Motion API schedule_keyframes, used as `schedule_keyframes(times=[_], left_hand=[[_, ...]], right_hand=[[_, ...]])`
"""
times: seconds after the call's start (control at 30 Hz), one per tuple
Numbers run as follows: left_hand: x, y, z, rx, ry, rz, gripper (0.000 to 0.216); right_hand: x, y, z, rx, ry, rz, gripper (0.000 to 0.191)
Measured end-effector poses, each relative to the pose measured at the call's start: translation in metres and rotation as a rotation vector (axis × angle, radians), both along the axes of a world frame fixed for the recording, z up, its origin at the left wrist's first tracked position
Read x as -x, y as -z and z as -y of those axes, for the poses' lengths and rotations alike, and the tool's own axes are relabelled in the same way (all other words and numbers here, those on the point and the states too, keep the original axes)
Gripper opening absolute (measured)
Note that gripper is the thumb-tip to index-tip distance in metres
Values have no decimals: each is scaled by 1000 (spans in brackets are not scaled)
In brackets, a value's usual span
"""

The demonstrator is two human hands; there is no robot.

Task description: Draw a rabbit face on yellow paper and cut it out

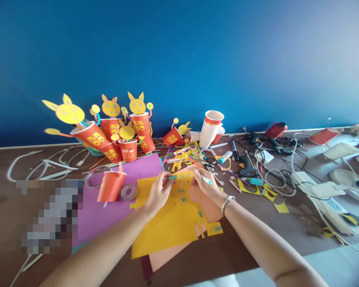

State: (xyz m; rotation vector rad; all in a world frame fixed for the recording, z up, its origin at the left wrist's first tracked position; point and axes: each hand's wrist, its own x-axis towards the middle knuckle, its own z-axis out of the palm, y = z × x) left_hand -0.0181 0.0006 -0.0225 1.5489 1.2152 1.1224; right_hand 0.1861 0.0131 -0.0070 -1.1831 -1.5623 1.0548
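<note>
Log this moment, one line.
left hand: holds teal piece, likely cap | right hand: holds marker | yellow paper: hearts drawn | red cup: on purple paper

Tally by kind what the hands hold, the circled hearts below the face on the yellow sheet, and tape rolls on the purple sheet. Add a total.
Marker, in the right hand: 1
Teal cap, in the left hand: 1
Circled hearts, on the yellow sheet: 2
Tape roll: 1
Total: 5

Open air between the forearms above yellow paper, red cups blocking far left, tangled cables crowding right
</note>
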Motion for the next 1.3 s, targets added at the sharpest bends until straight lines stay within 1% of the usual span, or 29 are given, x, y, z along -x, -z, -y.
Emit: schedule_keyframes(times=[0.1, 0.17, 0.27, 0.33, 0.5, 0.63, 0.7, 0.77, 0.83, 0.93, 1.03, 1.17, 1.3], left_hand=[[0, -1, -1, 21, -4, 34, 16], [0, -1, -2, 28, -8, 56, 18], [0, -4, 0, 25, -20, 58, 21], [0, -7, 2, 15, -41, 45, 22], [-1, -12, 5, 12, -92, 37, 25], [-1, -12, 3, 33, -71, 102, 29], [0, -13, 3, 43, -62, 102, 28], [0, -15, 3, 31, -70, 65, 28], [0, -17, 4, -2, -87, -1, 31], [1, -18, 3, -48, -103, -77, 37], [1, -18, 2, -64, -104, -87, 39], [1, -16, 2, -74, -96, -85, 36], [1, -14, 3, -64, -40, -102, 28]], right_hand=[[1, -7, 7, -118, -73, 128, 25], [2, -10, 9, -168, -92, 183, 24], [1, -9, 8, -183, -88, 259, 26], [0, -9, 6, -177, -72, 269, 26], [0, -7, 1, -127, -65, 94, 26], [-2, -2, -2, -47, -21, -2, 35], [-4, -2, -3, -41, -3, -14, 37], [-6, -3, -4, -55, -7, -15, 34], [-7, -4, -4, -33, -2, -61, 28], [-5, -5, -4, 60, 0, -249, 15], [-4, -6, -4, 119, -77, -405, 8], [-3, -10, -2, 183, -151, -426, 11], [-3, -10, 0, 245, -137, -386, 16]])
